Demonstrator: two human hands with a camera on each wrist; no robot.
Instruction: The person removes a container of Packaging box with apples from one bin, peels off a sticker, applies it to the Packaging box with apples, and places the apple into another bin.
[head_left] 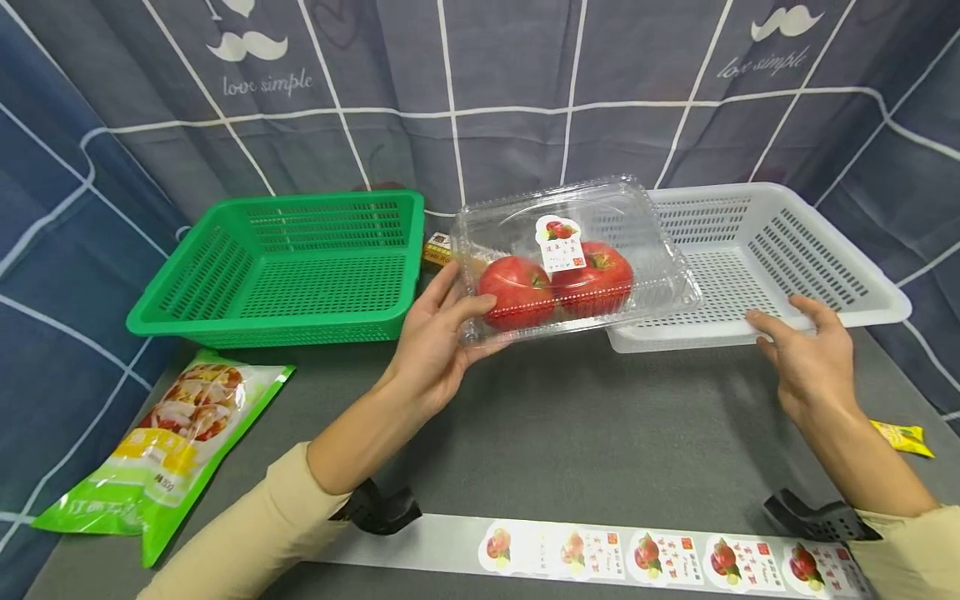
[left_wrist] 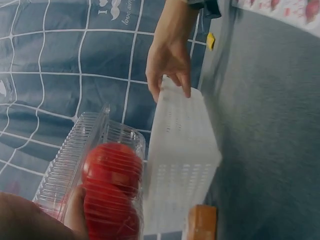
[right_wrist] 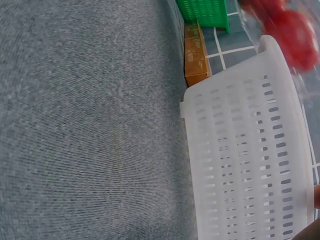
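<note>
My left hand (head_left: 431, 354) grips the left end of a clear plastic clamshell box (head_left: 517, 212), thumb on its near side. Two red apples (head_left: 517, 292) lie inside, and a white fruit sticker (head_left: 561, 244) is on the lid. The box is tilted and held up in front of the left part of a white plastic basket (head_left: 750, 275). At that basket's near right rim, my right hand (head_left: 813, 358) holds the edge with its fingers over it. From the left wrist view, the right hand (left_wrist: 171, 62) is on the rim too. The left fingers behind the box are partly hidden.
A green basket (head_left: 300, 329) stands at the back left, with a small orange-brown box (head_left: 437, 250) between the baskets. A green food bag (head_left: 172, 442) lies front left. A strip of fruit stickers (head_left: 592, 554) runs along the front; a yellow packet (head_left: 903, 437) lies right.
</note>
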